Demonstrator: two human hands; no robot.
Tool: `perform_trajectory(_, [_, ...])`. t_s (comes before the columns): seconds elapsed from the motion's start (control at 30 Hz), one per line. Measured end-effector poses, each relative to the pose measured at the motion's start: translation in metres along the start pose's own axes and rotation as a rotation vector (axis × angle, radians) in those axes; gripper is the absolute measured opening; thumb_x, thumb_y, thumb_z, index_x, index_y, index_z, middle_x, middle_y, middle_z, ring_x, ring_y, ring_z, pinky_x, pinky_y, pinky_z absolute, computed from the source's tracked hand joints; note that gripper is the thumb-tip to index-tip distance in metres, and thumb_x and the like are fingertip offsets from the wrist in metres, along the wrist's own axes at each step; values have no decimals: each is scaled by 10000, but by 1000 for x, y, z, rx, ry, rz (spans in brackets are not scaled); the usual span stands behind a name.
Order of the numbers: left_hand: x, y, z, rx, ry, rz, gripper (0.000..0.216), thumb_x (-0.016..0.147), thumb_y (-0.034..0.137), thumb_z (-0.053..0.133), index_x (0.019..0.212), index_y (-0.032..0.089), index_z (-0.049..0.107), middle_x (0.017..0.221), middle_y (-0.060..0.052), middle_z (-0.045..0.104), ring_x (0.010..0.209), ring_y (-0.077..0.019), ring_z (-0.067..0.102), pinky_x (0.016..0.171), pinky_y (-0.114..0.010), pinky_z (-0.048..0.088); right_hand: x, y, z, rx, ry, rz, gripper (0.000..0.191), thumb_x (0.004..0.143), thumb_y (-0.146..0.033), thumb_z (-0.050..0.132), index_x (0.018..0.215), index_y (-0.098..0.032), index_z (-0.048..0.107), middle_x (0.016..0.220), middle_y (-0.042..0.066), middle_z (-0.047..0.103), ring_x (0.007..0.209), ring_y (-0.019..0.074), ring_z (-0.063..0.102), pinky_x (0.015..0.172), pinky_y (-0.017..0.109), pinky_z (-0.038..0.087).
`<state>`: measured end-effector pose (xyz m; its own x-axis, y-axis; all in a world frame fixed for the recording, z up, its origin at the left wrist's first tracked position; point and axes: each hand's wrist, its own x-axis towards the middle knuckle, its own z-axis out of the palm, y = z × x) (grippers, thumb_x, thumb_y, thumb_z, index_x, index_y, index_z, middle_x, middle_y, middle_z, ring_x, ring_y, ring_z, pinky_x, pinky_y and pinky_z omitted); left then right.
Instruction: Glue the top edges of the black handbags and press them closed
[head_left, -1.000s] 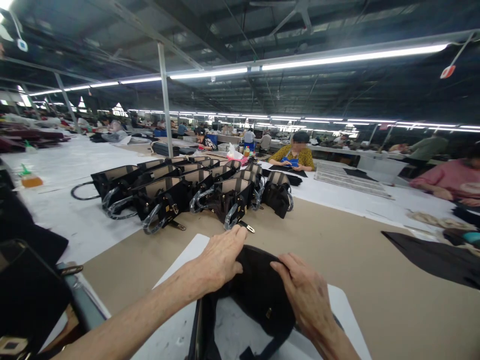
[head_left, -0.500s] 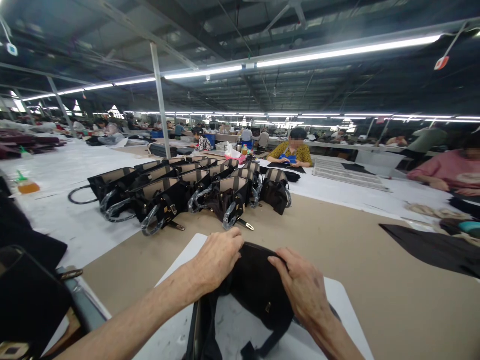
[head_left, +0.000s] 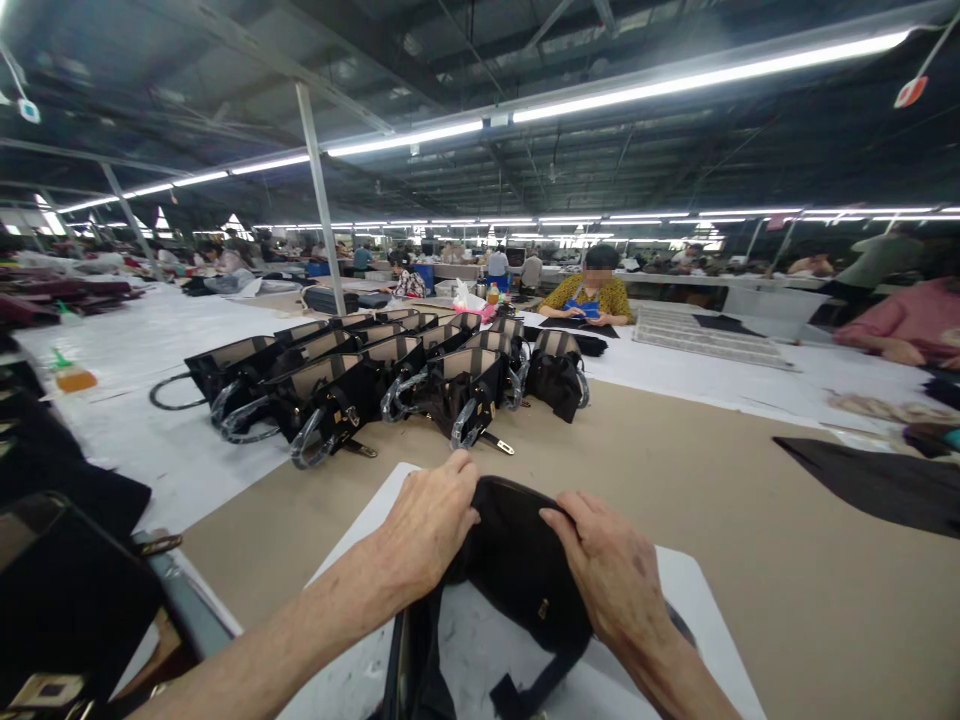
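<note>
Between my hands is a black bag piece (head_left: 517, 560), its curved top edge raised and a small gold metal fitting low on its face. My left hand (head_left: 431, 520) is closed on the left end of that edge. On the right end, my right hand (head_left: 607, 560) pinches the edge between thumb and fingers. A black strap (head_left: 551, 680) hangs from the piece at the bottom. Beneath lies a white board (head_left: 705, 610). How the lower part of the bag piece joins the rest is partly cut off by the frame.
Several black handbags (head_left: 322, 390) with wrapped handles stand ahead on the table (head_left: 675, 450). More black bag parts (head_left: 67, 600) lie at the left, near a glue bottle (head_left: 73, 375). A dark flat panel (head_left: 870, 485) lies right. Co-workers sit across and at the right.
My view has turned slightly left, so the surroundings sit a little further right. Both hands keep their hold on the bag piece, with hardly any movement.
</note>
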<state>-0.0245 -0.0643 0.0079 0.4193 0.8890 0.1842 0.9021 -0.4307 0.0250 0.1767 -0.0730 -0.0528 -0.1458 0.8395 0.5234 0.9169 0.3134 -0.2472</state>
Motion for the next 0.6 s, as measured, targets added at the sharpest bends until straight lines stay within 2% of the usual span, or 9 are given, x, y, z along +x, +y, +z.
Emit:
perform_trajectory(0.07, [1,0,1,17,-2,22,32,782,195,498,811,192,511,982,-12,556,749,-185,590,598,-297,412,-1,0,0,4,-4,5,448,939,-471,234,744,-225,554,709,14,557,697,200,532,612,300,332])
perform_trajectory(0.2, [5,2,2,36,-25,15,132,796,163,439,742,183,558,1070,-20,551,747,-183,600,595,-304,421,-2,0,0,-12,-9,6,373,939,-424,303,735,-221,540,711,12,554,703,203,526,618,298,321])
perform_trajectory(0.33, [5,1,3,-77,-54,-5,193,792,118,425,694,170,583,1193,-31,495,850,-175,595,693,-304,436,-2,-2,0,-49,-11,1,271,926,-343,390,732,-218,532,711,9,554,693,204,524,615,295,312])
perform_trajectory(0.4, [2,-1,2,-173,-67,47,183,779,110,453,663,168,583,1246,-22,460,972,-183,558,776,-301,426,-1,-3,0,-66,-15,2,225,912,-300,434,722,-217,521,705,5,553,683,201,523,613,294,308])
perform_trajectory(0.5, [-4,-5,-1,-303,-90,206,157,736,94,507,611,171,563,1287,15,428,1121,-192,458,879,-293,380,0,-5,-2,-67,-23,15,194,891,-260,484,704,-215,505,693,-2,548,680,195,524,610,290,308])
perform_trajectory(0.6, [-6,-9,-1,-389,-67,247,143,728,76,480,624,168,514,1309,5,403,1149,-196,420,902,-301,353,0,-6,-4,-75,-26,14,178,880,-250,509,705,-213,509,694,-1,550,678,195,523,604,293,310])
